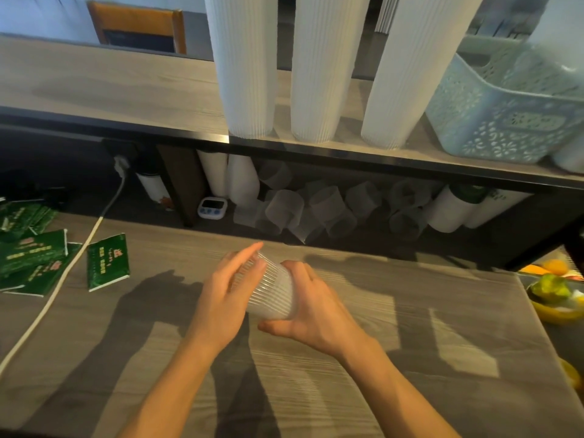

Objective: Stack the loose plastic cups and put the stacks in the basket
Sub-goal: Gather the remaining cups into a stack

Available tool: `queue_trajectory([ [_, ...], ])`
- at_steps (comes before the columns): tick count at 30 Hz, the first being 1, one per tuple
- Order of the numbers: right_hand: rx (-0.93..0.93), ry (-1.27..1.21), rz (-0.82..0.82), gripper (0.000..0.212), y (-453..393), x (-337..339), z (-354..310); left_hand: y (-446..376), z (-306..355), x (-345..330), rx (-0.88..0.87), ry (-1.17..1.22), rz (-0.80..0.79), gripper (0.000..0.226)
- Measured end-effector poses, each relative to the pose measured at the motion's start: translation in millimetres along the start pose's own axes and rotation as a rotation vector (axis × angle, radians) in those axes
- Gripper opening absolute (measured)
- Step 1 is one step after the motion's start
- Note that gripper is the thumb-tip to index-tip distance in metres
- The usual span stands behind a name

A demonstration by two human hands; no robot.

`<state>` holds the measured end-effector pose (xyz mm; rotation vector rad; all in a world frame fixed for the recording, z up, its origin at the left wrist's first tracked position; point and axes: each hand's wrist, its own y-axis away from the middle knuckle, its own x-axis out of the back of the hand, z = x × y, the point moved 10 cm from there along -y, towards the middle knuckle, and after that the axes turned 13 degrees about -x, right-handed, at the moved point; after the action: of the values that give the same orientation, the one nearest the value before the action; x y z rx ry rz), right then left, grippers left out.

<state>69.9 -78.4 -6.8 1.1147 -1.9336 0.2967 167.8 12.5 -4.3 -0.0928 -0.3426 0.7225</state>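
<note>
Clear ribbed plastic cups, nested into a short stack (pixel 271 290), lie sideways above the grey wood-grain table (pixel 410 358), the right hand (pixel 311 314) curled round the wide end while the left hand (pixel 226 292) presses straight fingers along the side, so stacking appears only partly done. Loose translucent cups (pixel 319 213) lie tumbled under the dark-edged shelf (pixel 316 147), and the pale blue perforated basket (pixel 505 112) sits well apart on that shelf. Tall white cup columns (pixel 322 74) beside the basket, green packets (pixel 107 262) and a white cable (pixel 57 279) crowd the surroundings.

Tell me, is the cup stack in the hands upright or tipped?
Tipped. The cup stack lies slanted between the left hand and the right hand, above the counter.
</note>
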Motion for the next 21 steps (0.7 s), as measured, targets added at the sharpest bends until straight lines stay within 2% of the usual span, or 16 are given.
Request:
queue_trajectory([
  [4, -0.008, -0.049, 0.035, 0.086, 1.3, 1.5, -0.5, 7.9, 0.7, -19.5, -0.013, -0.02, -0.017, 0.057],
  [6, -0.027, -0.038, 0.023, 0.086, 1.5, -2.1, 4.0, 9.3, -4.2, -25.5, 0.013, -0.014, -0.039, 0.055],
  [9, -0.072, -0.061, 0.01, 0.09, 1.0, -5.4, 13.3, 4.0, -10.1, -26.8, 0.036, 0.009, -0.076, 0.063],
  [11, -0.104, -0.089, 0.025, 0.092, -0.7, -3.5, 19.1, -8.3, -14.5, -19.1, 0.065, 0.028, -0.027, 0.066],
  [13, -0.137, -0.123, 0.051, 0.092, -3.5, 0.5, 27.2, -26.9, -21.8, -5.1, 0.112, 0.021, 0.082, 0.06],
  [16, -0.191, -0.136, 0.092, 0.091, -7.8, 8.6, 43.0, -66.3, -30.7, 8.3, 0.122, -0.165, 0.187, 0.066],
  [19, -0.237, -0.182, 0.125, 0.089, -9.1, 17.5, 55.5, -106.3, -36.0, -7.1, 0.113, -0.402, 0.13, 0.086],
  [21, -0.248, -0.196, 0.144, 0.088, -8.5, 21.9, 60.9, -125.0, -38.2, -22.0, 0.143, -0.527, 0.102, 0.086],
])
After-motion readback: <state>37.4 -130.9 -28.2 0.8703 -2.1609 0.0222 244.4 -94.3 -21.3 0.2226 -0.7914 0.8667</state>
